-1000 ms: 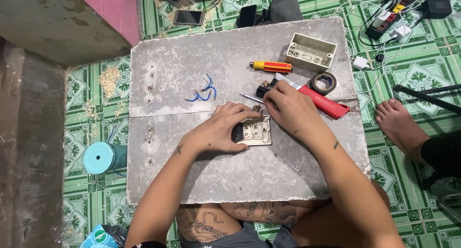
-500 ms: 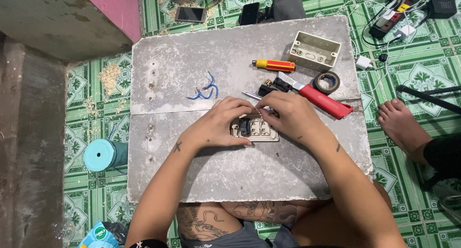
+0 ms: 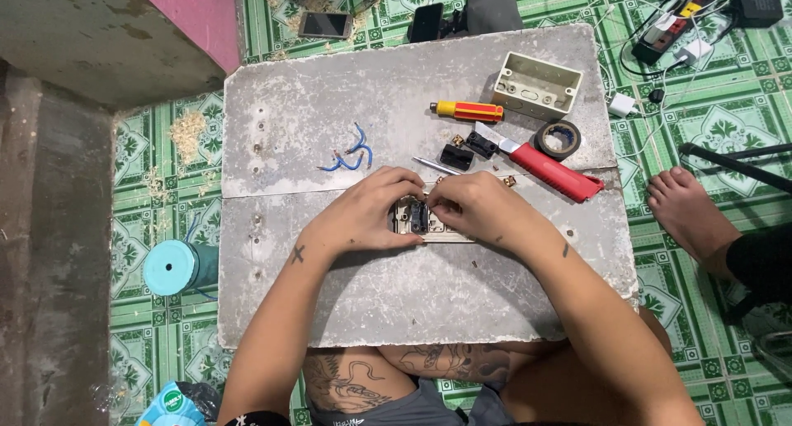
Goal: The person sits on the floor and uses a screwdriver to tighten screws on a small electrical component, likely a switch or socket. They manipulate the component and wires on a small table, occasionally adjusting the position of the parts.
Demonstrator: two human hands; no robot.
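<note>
Both hands on the switch plate (image 3: pixel 433 224) mid-surface (image 3: pixel 330 129) — left hand (image 3: pixel 367 220) clamps its edge, right hand (image 3: pixel 470 211) pinches at the insert. Housing box (image 3: pixel 536 84), blue wires (image 3: pixel 346 156), loose black modules (image 3: pixel 466 150) untouched — assembly looks early.

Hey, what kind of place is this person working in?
Probably a home floor used as a makeshift electrical workbench. A grey slab lies on green patterned floor tiles. Both hands, left hand and right hand, work a switch plate, with a screwdriver and tape roll nearby.
</note>
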